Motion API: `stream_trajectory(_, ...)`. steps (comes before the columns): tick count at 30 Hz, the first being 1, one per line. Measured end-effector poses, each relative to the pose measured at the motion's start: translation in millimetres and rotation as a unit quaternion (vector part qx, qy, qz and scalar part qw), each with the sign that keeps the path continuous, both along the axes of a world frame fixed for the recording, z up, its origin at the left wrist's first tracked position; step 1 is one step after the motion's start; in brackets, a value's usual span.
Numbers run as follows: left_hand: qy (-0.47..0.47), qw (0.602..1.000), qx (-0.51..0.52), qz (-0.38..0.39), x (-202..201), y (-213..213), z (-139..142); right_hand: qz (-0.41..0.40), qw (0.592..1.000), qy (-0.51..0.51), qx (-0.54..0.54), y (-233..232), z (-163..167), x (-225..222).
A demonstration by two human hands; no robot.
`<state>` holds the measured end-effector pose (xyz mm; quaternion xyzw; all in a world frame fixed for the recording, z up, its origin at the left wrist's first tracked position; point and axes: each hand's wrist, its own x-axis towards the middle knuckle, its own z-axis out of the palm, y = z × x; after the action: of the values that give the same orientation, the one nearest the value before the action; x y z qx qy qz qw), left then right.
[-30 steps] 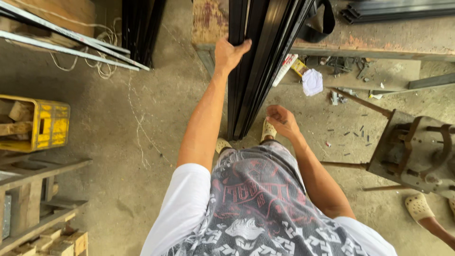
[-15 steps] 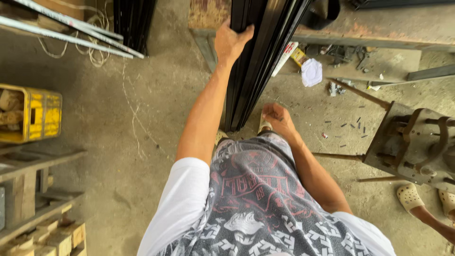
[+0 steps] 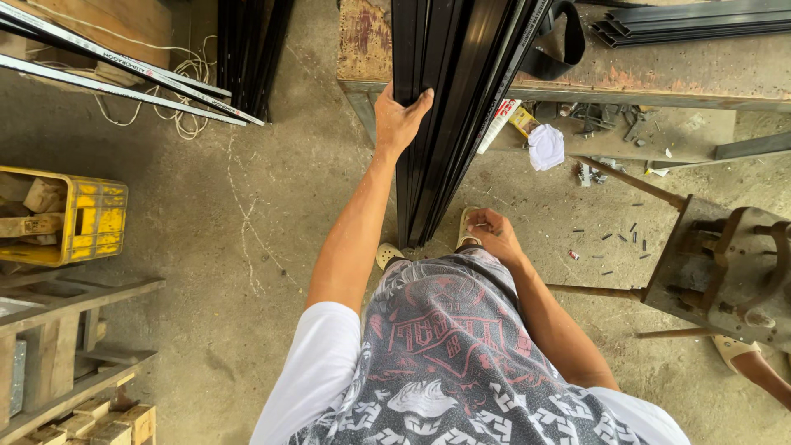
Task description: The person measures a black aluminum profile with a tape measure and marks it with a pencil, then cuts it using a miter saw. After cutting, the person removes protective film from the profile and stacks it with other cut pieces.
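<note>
We've got our left hand (image 3: 401, 122) wrapped around the edge of a bundle of long black metal profiles (image 3: 445, 115). Fingers curl over the near face, thumb behind, a closed grip on the outermost piece. The bundle stands on end on the concrete floor (image 3: 247, 247), bottom ends landing just ahead of our sandals (image 3: 387, 254), top leaning back against the rusty workbench (image 3: 643, 78).

Our right hand (image 3: 492, 233) is low, near the foot of the bundle by the waist. Fingers look loosely bent. Can't tell if it actually has hold of anything; it seems just beside the profiles, not clamped on them.

Handling read: these look like thin-wall extrusions, stiff along the length, likely light one at a time but awkward as a stack. Painted finish looks smooth, so probably slippery in a bare hand and easy to scratch. Long pieces will whip and swing at the far end. Best hold is one hand high on the edge as now, the other low near the base to steer. Edges could be sharp at the cut ends.

Around us: yellow crate (image 3: 78, 218) with wood offcuts on the left, white rag (image 3: 545, 147) under the bench, a metal press stand (image 3: 725, 264) on the right, another person's foot (image 3: 746, 354) beside it.
</note>
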<state>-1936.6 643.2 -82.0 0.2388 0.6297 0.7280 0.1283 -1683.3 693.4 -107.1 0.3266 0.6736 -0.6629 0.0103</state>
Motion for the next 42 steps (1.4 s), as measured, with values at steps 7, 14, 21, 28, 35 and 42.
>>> stream_trajectory(7,0.039,0.999,-0.033,0.004,19,-56,-10,-0.011,0.988,0.15,-0.023,-4,19,-48)
stream_trajectory(14,-0.074,0.996,0.029,-0.047,68,-110,-15,0.114,0.951,0.285,-0.044,-29,18,-109)
stream_trajectory(21,-0.065,0.995,0.068,0.03,102,-162,-8,0.133,0.939,0.297,-0.112,-91,-1,-95)
stream_trajectory(28,-0.036,0.997,0.031,0.056,110,-208,-9,0.178,0.941,0.287,0.024,-141,-10,-81)
stream_trajectory(35,-0.124,0.991,0.043,0.018,129,-239,-8,0.23,0.909,0.344,0.054,-162,-33,-69)
stream_trajectory(42,-0.008,0.99,0.079,0.113,189,-248,-18,0.34,0.896,0.276,0.072,-145,-14,-39)
